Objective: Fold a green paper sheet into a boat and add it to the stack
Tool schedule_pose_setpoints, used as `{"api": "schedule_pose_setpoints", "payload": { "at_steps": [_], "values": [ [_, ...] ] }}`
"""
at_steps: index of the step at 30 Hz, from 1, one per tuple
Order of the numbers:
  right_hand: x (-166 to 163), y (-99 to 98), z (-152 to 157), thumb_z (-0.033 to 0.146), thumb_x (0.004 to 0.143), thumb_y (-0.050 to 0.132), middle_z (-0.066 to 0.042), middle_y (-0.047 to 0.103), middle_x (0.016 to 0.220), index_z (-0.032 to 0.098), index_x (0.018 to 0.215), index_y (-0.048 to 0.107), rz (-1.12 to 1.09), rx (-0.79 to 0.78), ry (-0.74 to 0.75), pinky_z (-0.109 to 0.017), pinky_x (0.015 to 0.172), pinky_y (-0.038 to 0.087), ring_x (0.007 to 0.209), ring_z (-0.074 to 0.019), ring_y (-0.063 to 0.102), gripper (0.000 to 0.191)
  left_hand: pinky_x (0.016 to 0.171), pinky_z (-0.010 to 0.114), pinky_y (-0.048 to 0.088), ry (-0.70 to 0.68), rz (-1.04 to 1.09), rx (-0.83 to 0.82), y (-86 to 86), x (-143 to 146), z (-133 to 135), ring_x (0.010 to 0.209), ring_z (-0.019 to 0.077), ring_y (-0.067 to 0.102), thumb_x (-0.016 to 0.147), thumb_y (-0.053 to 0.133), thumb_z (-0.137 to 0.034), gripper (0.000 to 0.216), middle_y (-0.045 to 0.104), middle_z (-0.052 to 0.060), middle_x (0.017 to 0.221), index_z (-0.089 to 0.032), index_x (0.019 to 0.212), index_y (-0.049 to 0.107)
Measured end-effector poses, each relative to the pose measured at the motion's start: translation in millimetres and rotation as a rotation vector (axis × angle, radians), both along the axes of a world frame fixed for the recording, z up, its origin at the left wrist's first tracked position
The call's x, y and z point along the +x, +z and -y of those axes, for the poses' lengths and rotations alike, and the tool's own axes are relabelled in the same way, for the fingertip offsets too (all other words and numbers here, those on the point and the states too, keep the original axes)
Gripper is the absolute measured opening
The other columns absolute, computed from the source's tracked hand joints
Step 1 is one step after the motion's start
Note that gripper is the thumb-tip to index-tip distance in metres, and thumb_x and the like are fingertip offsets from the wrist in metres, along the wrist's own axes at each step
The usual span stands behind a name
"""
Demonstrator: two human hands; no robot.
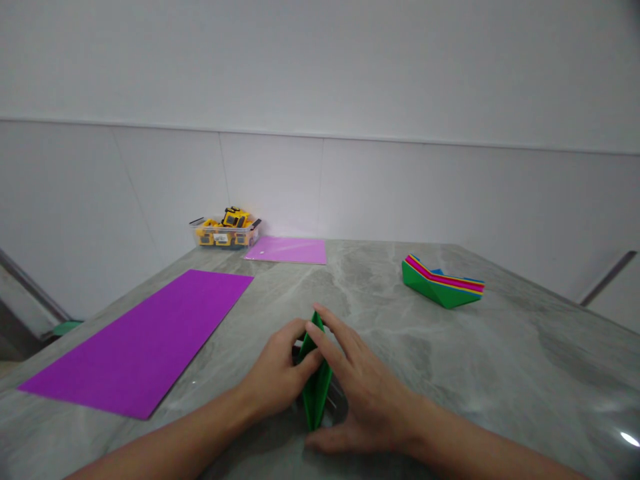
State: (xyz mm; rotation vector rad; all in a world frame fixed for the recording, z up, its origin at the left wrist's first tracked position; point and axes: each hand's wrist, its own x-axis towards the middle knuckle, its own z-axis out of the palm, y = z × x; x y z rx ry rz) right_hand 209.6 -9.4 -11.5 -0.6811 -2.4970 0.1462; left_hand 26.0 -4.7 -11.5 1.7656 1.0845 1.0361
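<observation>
Upright between my hands stands a folded green paper (315, 403), narrow and pointed at both ends, with a slit showing down its middle. My left hand (281, 360) pinches its left side, the thumb reaching in front of the fold. My right hand (369, 390) curves round the right side, fingertips on the far upper point and thumb by the near lower end. Part of the paper is hidden behind my fingers. Farther off to the right sits a folded paper boat (443, 285), green below with pink, yellow and blue bands along its edge.
A large purple sheet (150, 340) lies on the grey marbled table (370, 280) at left. Behind it are a lighter purple sheet (287, 250) and a clear plastic box (245, 238) with yellow toy vehicles (236, 218). A white wall (380, 187) closes off the back.
</observation>
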Motion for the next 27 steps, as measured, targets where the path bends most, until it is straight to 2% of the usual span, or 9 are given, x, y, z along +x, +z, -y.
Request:
{"api": "schedule_pose_setpoints", "payload": {
  "at_steps": [6,9,11,13,15,17,21,23,27],
  "values": [
    [3,-1.6,-4,0.047,0.062,0.084,-0.024,0.013,0.159,0.019,0.156,-0.001,-0.106,0.086,0.013,-0.051,0.109,0.039,0.145,-0.0387,0.025,0.130,0.091,0.036,0.048,-0.108,0.213,-0.043,1.8,-6,2,0.103,0.0256,0.061,0.094,0.051,-0.049,0.042,0.068,0.008,0.112,-0.017,0.119,0.064],
    [5,-1.0,-6,0.047,0.064,0.082,-0.024,0.018,0.158,0.016,0.156,0.002,-0.187,0.125,0.021,-0.050,0.110,0.039,0.144,-0.0376,0.028,0.126,0.100,0.042,0.043,-0.240,0.335,-0.061,0.5,-9,2,0.114,0.0296,0.057,0.093,0.044,-0.062,0.058,0.064,0.008,0.124,-0.020,0.129,0.060],
    [6,0.1,-6,0.047,0.064,0.081,-0.023,0.023,0.157,0.015,0.156,0.005,-0.235,0.132,0.013,-0.049,0.111,0.039,0.143,-0.0368,0.030,0.124,0.104,0.046,0.040,-0.349,0.359,-0.042,-2.0,-11,0,0.121,0.0335,0.053,0.083,0.048,-0.074,0.074,0.060,0.010,0.131,-0.021,0.135,0.057],
    [7,1.0,-6,0.046,0.064,0.080,-0.022,0.029,0.155,0.015,0.155,0.009,-0.282,0.132,0.011,-0.048,0.111,0.040,0.141,-0.0360,0.035,0.120,0.109,0.049,0.035,-0.429,0.355,-0.039,-4.9,-12,-3,0.126,0.0374,0.048,0.063,0.060,-0.083,0.098,0.055,0.011,0.138,-0.022,0.139,0.052],
    [8,1.2,-6,0.047,0.064,0.079,-0.020,0.034,0.153,0.015,0.154,0.013,-0.335,0.141,0.023,-0.048,0.110,0.041,0.138,-0.0356,0.040,0.116,0.113,0.052,0.029,-0.455,0.321,-0.054,-7.2,-13,-6,0.129,0.0400,0.045,0.041,0.077,-0.078,0.121,0.052,0.013,0.140,-0.022,0.143,0.046],
    [9,0.8,-6,0.049,0.064,0.079,-0.019,0.040,0.150,0.015,0.153,0.016,-0.378,0.151,0.027,-0.047,0.109,0.042,0.135,-0.0353,0.045,0.114,0.115,0.053,0.026,-0.439,0.256,-0.046,-8.4,-12,-7,0.130,0.0400,0.044,0.031,0.092,-0.061,0.131,0.052,0.014,0.140,-0.022,0.146,0.042],
    [10,-1.1,-7,0.053,0.066,0.077,-0.019,0.047,0.144,0.014,0.152,0.020,-0.410,0.152,0.014,-0.046,0.105,0.046,0.129,-0.0343,0.052,0.110,0.102,0.046,0.044,-0.317,0.105,0.015,-7.0,-9,-3,0.115,0.0313,0.058,0.057,0.089,-0.032,0.090,0.061,0.009,0.126,-0.024,0.137,0.049],
    [10,-1.3,-7,0.053,0.068,0.076,-0.019,0.049,0.143,0.014,0.151,0.022,-0.421,0.153,0.014,-0.045,0.105,0.047,0.128,-0.0337,0.053,0.106,0.092,0.039,0.050,-0.246,0.048,0.048,-5.4,-8,-1,0.104,0.0273,0.062,0.064,0.084,-0.029,0.070,0.066,0.005,0.116,-0.024,0.128,0.055],
    [8,0.7,-6,0.053,0.072,0.074,-0.019,0.051,0.140,0.015,0.148,0.027,-0.446,0.161,0.030,-0.043,0.103,0.048,0.126,-0.0319,0.055,0.097,0.078,0.031,0.052,-0.160,-0.007,0.123,-3.6,-6,1,0.088,0.0230,0.063,0.061,0.085,-0.032,0.057,0.069,0.002,0.101,-0.022,0.112,0.061]
  ]
}}
